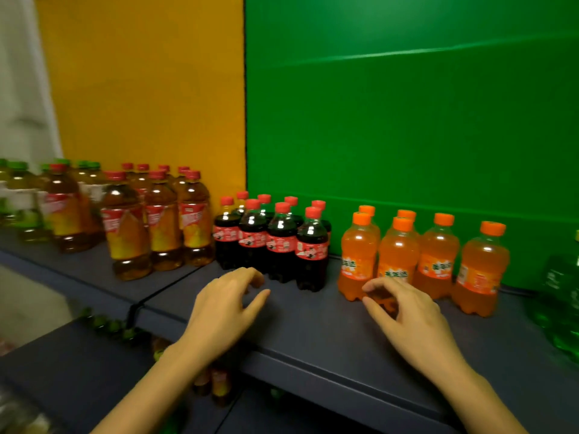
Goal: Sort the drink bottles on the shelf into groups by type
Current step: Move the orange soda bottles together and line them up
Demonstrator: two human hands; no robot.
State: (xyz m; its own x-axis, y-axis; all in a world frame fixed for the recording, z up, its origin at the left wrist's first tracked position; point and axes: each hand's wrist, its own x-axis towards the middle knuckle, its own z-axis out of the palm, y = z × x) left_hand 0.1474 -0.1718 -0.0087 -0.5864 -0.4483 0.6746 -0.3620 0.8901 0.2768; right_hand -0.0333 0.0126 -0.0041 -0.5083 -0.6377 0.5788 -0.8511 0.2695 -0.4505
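Our left hand (225, 303) hovered over the shelf (313, 324) near its front edge, just in front of the cola bottles (282, 245). Its grip was apart, the fingers loosely bent and holding nothing. Our right hand (404, 308) hung just in front of the orange soda bottles (438, 255), its grip likewise apart. The thumb and forefinger curved loosely beside the base of the nearest bottle; we could not tell whether they touched it. The cola stood clustered upright mid-shelf toward the back, where a yellow panel (141, 89) met a green panel (407, 120). The orange sodas stood to their right and the red-capped tea bottles (163, 223) to their left. Green-capped bottles (18, 195) stood at the far left end, and blurred green bottles (560, 296) at the right edge.
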